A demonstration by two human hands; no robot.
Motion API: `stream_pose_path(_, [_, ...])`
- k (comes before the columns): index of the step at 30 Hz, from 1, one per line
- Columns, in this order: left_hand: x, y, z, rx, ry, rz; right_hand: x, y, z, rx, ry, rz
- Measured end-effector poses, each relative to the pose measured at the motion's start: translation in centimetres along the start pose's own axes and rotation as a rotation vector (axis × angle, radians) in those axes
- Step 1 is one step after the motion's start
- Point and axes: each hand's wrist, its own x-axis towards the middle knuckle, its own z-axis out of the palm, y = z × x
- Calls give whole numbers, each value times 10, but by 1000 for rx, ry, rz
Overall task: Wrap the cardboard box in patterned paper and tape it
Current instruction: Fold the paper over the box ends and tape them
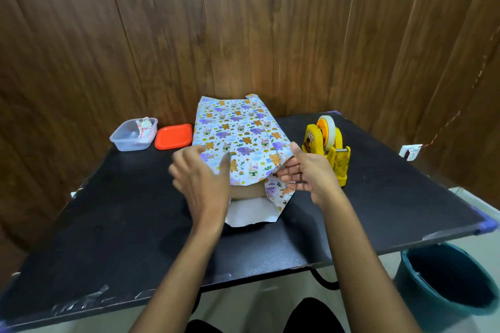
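Sitting beyond the left hand (201,178), off to its left: clear tub (134,135) holding a folded scrap (143,127), orange lid (173,136) just beside. Standing nearer than the right hand (308,170), to its right, past the black table (108,211): teal bucket (446,278).

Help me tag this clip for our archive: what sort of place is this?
Likely a makeshift craft or packing station indoors: a plain black table against wood-panelled walls, a yellow tape dispenser on it, a teal bucket on the floor beside.
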Motion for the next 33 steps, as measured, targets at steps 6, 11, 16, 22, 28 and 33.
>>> stream_pose_path(6, [-9,18,33,243,-536,656,1,-17,13,-300,93,-10])
stream_pose_path(11, [-2,23,35,333,-627,750,2,-28,8,-294,20,64])
stream_pose_path(16, [7,27,32,401,-669,863,-3,-28,3,-210,-49,96])
stream_pose_path(22, [-3,18,36,468,-470,1059,-7,-24,-3,14,-116,152])
stream_pose_path(28, [-15,11,41,528,-427,1025,-11,-11,-3,106,-171,164])
stream_pose_path(33, [-20,17,46,492,-400,1000,-8,-6,-4,127,-142,139])
